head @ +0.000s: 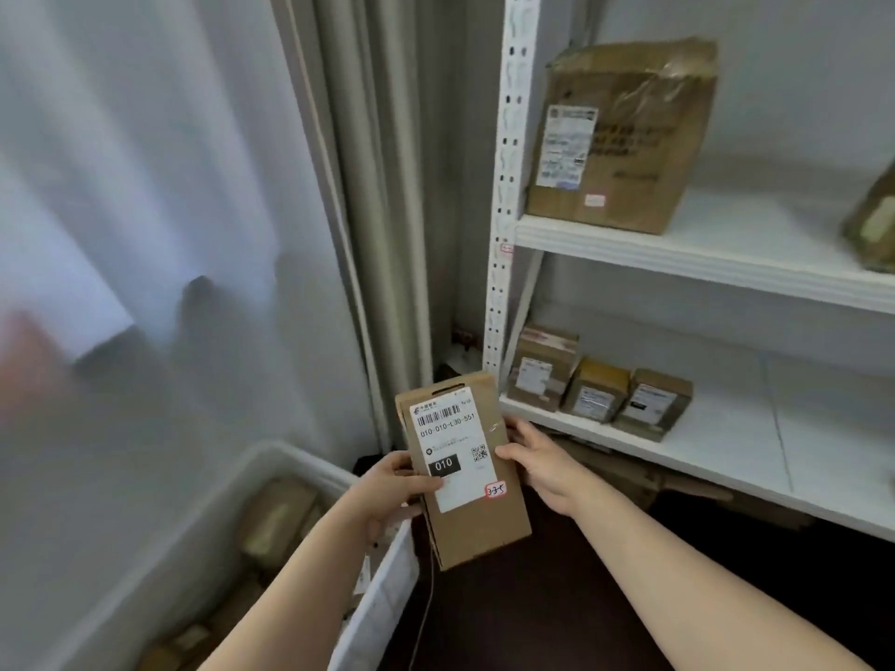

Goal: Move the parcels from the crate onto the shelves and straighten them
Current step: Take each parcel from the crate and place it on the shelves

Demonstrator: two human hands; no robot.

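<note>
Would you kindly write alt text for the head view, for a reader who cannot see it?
The left hand and right hand hold a labelled cardboard parcel between a white crate of parcels and white shelves carrying several boxes.

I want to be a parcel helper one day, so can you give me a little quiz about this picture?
1. True or false: the flat parcel already lies on a shelf.
2. How many small parcels stand side by side on the lower shelf? A two, B three, C five.
3. Fill in: the black box on the label reads ___.
Key: 1 false, the left hand and right hand hold it off the shelves. 2 B. 3 010.
</note>
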